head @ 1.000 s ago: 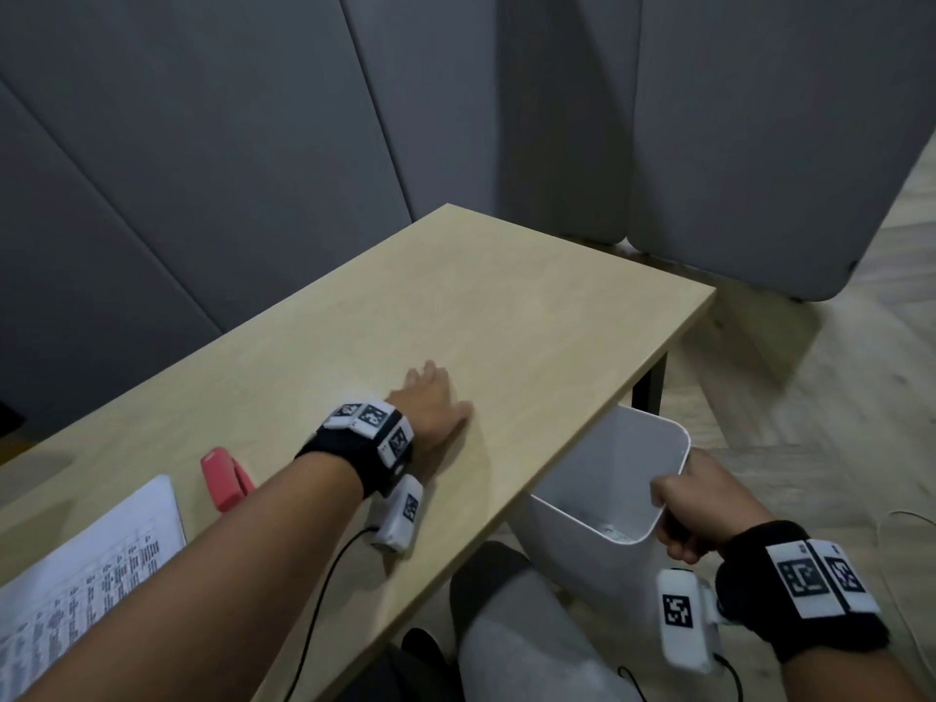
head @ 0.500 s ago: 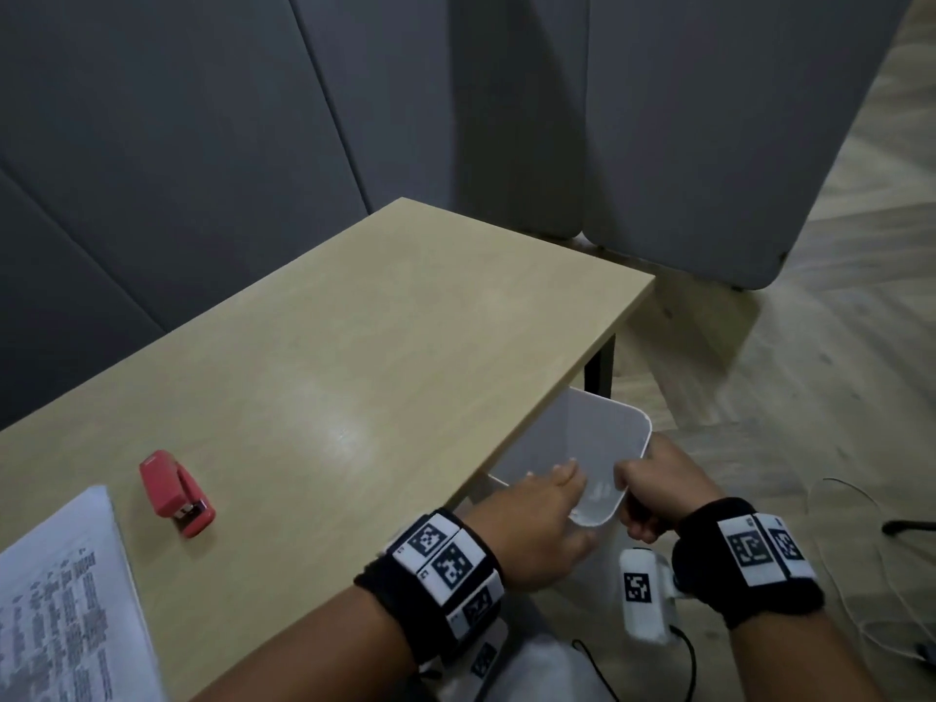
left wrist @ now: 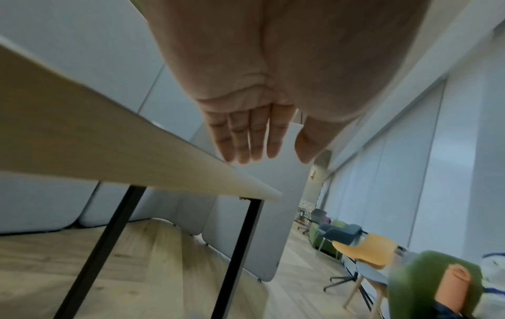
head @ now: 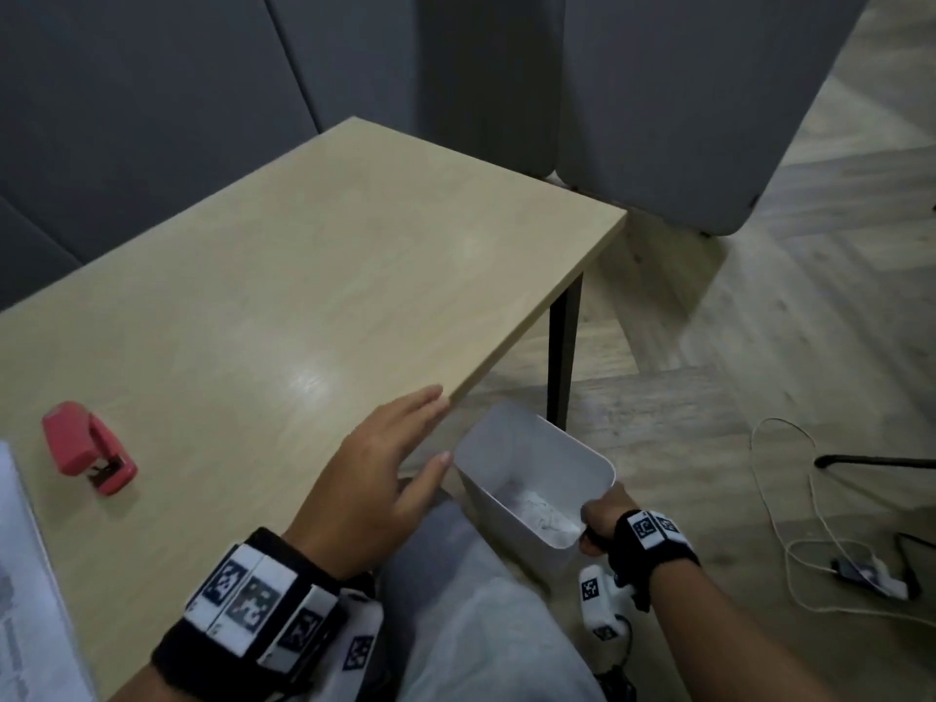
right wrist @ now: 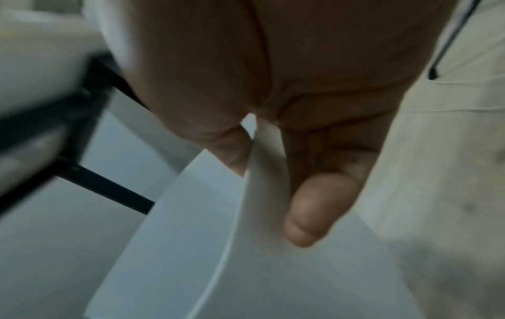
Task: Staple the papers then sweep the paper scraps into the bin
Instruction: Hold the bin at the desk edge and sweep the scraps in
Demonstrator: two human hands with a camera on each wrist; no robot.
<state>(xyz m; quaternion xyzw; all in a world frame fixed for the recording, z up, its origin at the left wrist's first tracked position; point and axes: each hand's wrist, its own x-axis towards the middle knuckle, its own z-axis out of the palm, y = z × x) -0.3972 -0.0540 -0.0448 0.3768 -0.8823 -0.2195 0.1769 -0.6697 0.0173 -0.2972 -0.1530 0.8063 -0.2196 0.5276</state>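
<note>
- Our right hand (head: 600,521) pinched the white bin's (head: 511,450) rim below the table (head: 314,276) edge; scraps (head: 539,511) lay inside.
- Our left hand (head: 375,478) hovered, fingers (left wrist: 246,138) straight.
- Stapler (head: 88,448) and papers (head: 25,590) sat on the table, before grey panels (head: 658,93).

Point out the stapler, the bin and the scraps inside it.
stapler (head: 88,447), head view, on its red top.
bin (head: 511,438), head view, on the far inner wall.
scraps (head: 539,514), head view, on the white crumpled heap at the bin's bottom.
</note>
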